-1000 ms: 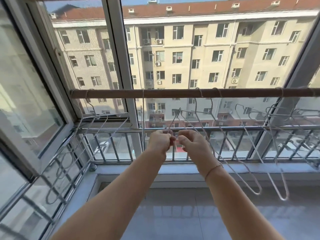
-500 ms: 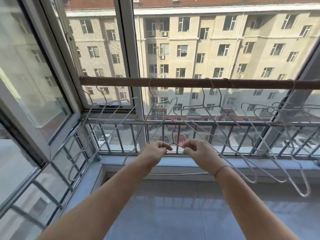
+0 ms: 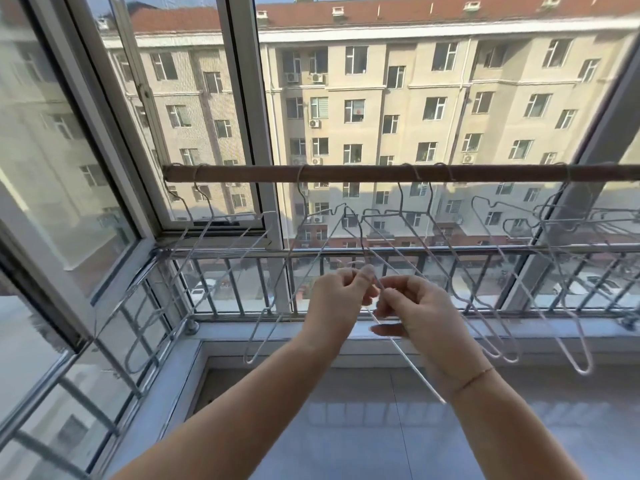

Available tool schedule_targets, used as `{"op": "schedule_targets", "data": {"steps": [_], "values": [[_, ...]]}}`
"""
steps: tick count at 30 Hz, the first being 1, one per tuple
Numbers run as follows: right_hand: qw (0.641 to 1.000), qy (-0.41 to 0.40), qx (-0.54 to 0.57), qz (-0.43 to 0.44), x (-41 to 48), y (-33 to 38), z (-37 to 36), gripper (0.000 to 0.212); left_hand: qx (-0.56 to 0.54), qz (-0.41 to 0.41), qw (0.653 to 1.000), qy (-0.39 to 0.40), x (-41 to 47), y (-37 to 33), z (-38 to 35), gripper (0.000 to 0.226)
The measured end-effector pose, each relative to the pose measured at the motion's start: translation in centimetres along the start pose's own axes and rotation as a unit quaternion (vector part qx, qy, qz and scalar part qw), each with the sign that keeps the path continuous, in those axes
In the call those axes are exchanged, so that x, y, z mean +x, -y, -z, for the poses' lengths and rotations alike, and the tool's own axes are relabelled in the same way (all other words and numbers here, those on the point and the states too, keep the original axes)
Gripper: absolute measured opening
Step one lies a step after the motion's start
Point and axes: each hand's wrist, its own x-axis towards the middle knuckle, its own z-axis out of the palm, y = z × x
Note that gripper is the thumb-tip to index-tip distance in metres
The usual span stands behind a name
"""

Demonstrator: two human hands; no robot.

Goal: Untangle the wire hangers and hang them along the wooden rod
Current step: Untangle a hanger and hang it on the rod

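A brown wooden rod [image 3: 346, 173] runs level across the window. Several white wire hangers hang from it by their hooks, some at the left [image 3: 221, 244], some in the middle [image 3: 450, 271] and a tangled bunch at the right [image 3: 561, 258]. Below the rod's middle, my left hand [image 3: 337, 299] and my right hand [image 3: 415, 306] meet, both pinching one loose wire hanger [image 3: 405, 355]. Its straight wire slants down to the right past my right wrist. Its hook is hidden by my fingers.
A metal railing [image 3: 381, 252] with vertical bars runs behind the hangers, above a pale sill [image 3: 242, 332]. An opened window sash [image 3: 79, 188] juts in at the left. A grey tiled floor [image 3: 346, 427] lies below. Apartment buildings stand outside.
The hanger in my hands has turned: its hook stood up between my hands before, now its wire slants down to the right. My hands have drawn closer together. The camera tilted.
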Motion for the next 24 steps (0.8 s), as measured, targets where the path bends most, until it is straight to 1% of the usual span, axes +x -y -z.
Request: {"op": "schedule_targets", "data": {"steps": [2, 5, 8, 10, 13, 19, 22, 24], "values": [[0.999, -0.011, 0.04, 0.023, 0.0, 1.1, -0.6, 0.015, -0.01, -0.02, 1.0, 0.002, 0.1, -1.2, -0.4, 0.027], [0.996, -0.015, 0.086, 0.032, 0.4, 2.7, -1.6, 0.017, -0.053, -0.038, 0.998, -0.007, 0.7, -3.2, -0.2, 0.018], [0.994, -0.011, 0.098, 0.043, 1.3, 4.0, -2.8, 0.017, -0.08, -0.044, 0.996, -0.021, 1.7, -4.9, 0.6, 0.015], [0.994, -0.006, 0.097, 0.045, 2.0, 4.6, -3.6, 0.017, -0.092, -0.032, 0.995, -0.02, 2.4, -5.7, 1.2, 0.019], [0.996, -0.007, 0.076, 0.044, 3.2, 4.9, -4.7, 0.019, -0.075, -0.002, 0.997, -0.022, 3.5, -6.1, 2.0, 0.022], [0.999, -0.023, 0.032, 0.008, 4.9, 3.8, -5.9, 0.02, -0.032, 0.068, 0.996, -0.046, 5.4, -5.3, 2.4, 0.019], [1.0, -0.005, 0.021, 0.005, 5.2, 3.1, -5.9, 0.025, -0.023, 0.087, 0.995, -0.049, 5.4, -4.9, 2.5, 0.021], [1.0, 0.002, 0.014, 0.005, 5.2, 2.7, -5.8, 0.025, 0.003, 0.091, 0.995, -0.033, 5.2, -4.7, 2.5, 0.026]]}}
